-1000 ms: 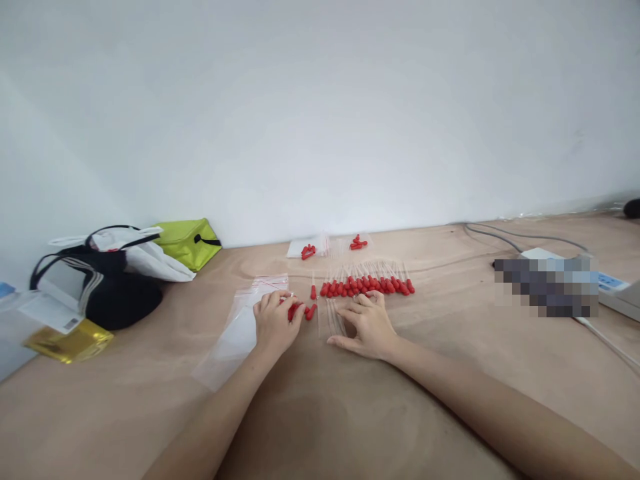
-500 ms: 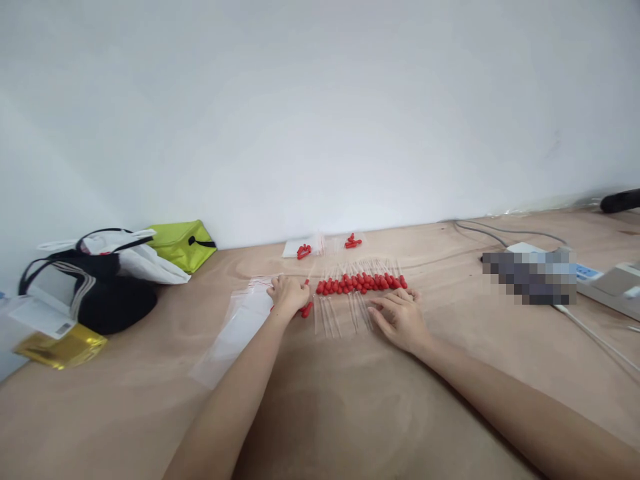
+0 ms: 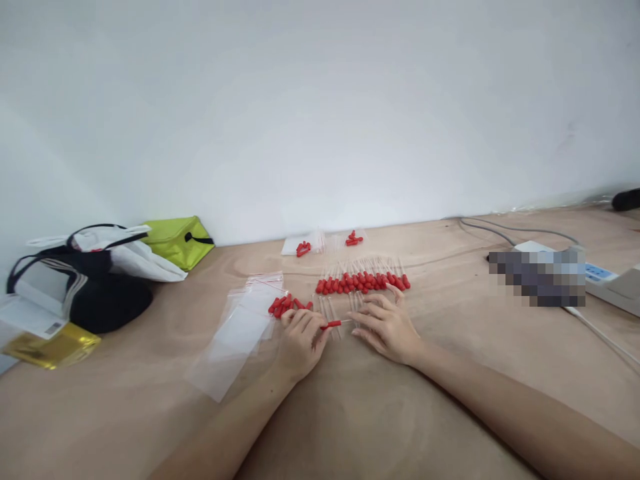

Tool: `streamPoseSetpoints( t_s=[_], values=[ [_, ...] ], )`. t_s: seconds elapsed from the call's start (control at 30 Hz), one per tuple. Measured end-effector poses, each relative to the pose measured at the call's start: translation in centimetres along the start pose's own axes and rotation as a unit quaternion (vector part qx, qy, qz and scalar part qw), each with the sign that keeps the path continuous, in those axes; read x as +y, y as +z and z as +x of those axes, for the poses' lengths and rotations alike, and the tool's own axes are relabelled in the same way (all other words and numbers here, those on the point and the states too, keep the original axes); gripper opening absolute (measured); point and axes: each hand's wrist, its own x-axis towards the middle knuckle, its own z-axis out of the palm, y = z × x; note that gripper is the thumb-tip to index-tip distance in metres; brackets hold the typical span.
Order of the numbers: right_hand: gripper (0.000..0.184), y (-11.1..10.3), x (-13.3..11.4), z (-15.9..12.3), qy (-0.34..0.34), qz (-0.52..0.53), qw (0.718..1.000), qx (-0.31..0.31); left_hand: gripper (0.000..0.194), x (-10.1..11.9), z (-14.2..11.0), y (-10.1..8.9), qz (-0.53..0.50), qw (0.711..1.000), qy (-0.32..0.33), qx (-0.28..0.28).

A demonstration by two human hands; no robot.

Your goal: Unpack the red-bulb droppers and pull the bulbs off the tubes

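Observation:
My left hand (image 3: 302, 343) pinches a red rubber dropper bulb (image 3: 333, 324) between thumb and fingers. Level with it, my right hand (image 3: 388, 325) has its thumb and fingertips closed on a thin clear tube whose end meets the bulb; whether it is inside cannot be made out. Loose red bulbs (image 3: 286, 304) lie in a pile just beyond my left hand. Behind both hands runs a row of droppers (image 3: 365, 283), red bulbs toward me and clear tubes pointing at the wall. Several bare clear tubes (image 3: 329, 308) lie between the row and my hands.
Clear zip bags (image 3: 239, 333) lie flat at the left. Near the wall are two small groups of red bulbs (image 3: 303, 249) on plastic bags. A black bag (image 3: 113, 300) and a lime-green pouch (image 3: 177, 243) stand far left. A power strip (image 3: 597, 272) with cables is at the right.
My left hand has come back from the bulb pile toward me and right, now with a red bulb. My right hand has shifted slightly left, its tube now meeting the bulb.

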Motion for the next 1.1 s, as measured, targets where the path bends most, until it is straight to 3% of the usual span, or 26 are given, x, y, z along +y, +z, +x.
streamPoseSetpoints(
  t_s=[0.4,1.1],
  values=[
    [0.017,0.5,-0.4,-0.1,-0.047,0.034,0.998,-0.007,0.016,0.1,0.1,0.3,-0.017,0.997,0.076,-0.025],
    [0.014,-0.1,-0.4,-1.0,-0.067,0.064,0.996,0.014,0.022,1.0,-0.3,-0.8,-0.067,0.993,0.089,-0.047]
  ],
)
